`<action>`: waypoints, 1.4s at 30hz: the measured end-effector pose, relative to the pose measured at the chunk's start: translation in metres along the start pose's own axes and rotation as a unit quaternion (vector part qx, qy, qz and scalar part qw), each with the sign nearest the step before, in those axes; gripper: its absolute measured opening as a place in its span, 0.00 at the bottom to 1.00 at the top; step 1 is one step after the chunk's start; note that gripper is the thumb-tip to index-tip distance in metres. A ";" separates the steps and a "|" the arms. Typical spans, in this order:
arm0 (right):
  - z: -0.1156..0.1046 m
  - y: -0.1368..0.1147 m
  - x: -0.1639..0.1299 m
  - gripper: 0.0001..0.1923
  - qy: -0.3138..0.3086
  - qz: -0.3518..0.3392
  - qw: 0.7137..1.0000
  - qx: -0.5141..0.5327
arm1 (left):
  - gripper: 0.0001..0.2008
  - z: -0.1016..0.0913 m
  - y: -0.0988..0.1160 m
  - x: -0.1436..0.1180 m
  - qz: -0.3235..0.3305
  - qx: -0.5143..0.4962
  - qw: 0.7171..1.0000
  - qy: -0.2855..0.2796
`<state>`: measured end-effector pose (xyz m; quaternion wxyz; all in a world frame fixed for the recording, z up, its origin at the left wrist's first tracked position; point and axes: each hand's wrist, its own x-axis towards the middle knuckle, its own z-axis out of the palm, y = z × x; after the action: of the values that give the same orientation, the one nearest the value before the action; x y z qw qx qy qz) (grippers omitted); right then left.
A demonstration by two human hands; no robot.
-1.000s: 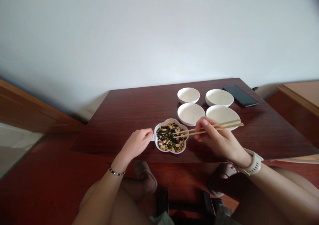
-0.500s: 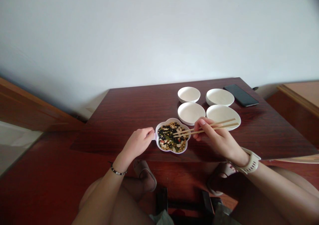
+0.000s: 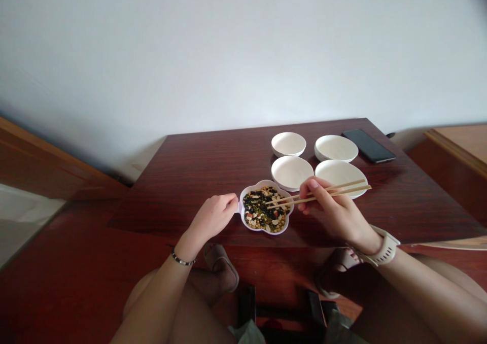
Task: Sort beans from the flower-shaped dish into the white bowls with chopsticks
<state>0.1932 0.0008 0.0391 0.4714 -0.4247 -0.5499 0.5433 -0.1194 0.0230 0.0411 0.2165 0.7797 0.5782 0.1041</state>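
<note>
Flower-shaped dish (image 3: 277,232) of mixed beans (image 3: 259,209) sits on table (image 3: 205,166). Left hand (image 3: 213,214), fingers curled closed, grips dish's handle. Right hand (image 3: 335,209), closed in a pinch, holds chopsticks (image 3: 289,203), tips inside dish's outline. White bowls (image 3: 292,172) stand beyond dish, rightward.

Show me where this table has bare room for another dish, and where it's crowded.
Widest: the left of the table, between its left edge, the left hand and the two left bowls. Smaller: right side, between the phone, front-right bowl and right table edge. Crowded: around the bunched white bowls, with the flower-shaped dish, right hand and chopsticks in front.
</note>
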 end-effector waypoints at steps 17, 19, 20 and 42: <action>0.006 -0.001 0.001 0.22 -0.004 0.010 1.000 -0.011 | 0.17 -0.001 0.001 0.000 0.001 0.002 1.000 -0.003; 0.005 0.000 0.001 0.22 -0.008 0.009 1.000 -0.006 | 0.17 -0.001 0.001 0.000 0.002 0.002 1.000 0.000; 0.005 0.001 0.001 0.21 -0.010 0.010 1.000 -0.001 | 0.17 -0.001 0.002 0.000 0.003 0.002 1.000 0.000; 0.005 0.001 0.001 0.23 -0.005 0.014 1.000 -0.003 | 0.17 -0.002 0.005 0.000 -0.002 0.003 1.000 0.001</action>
<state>0.1880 0.0010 0.0387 0.4596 -0.4314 -0.5477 0.5501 -0.1159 0.0219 0.0448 0.2133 0.7794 0.5801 0.1026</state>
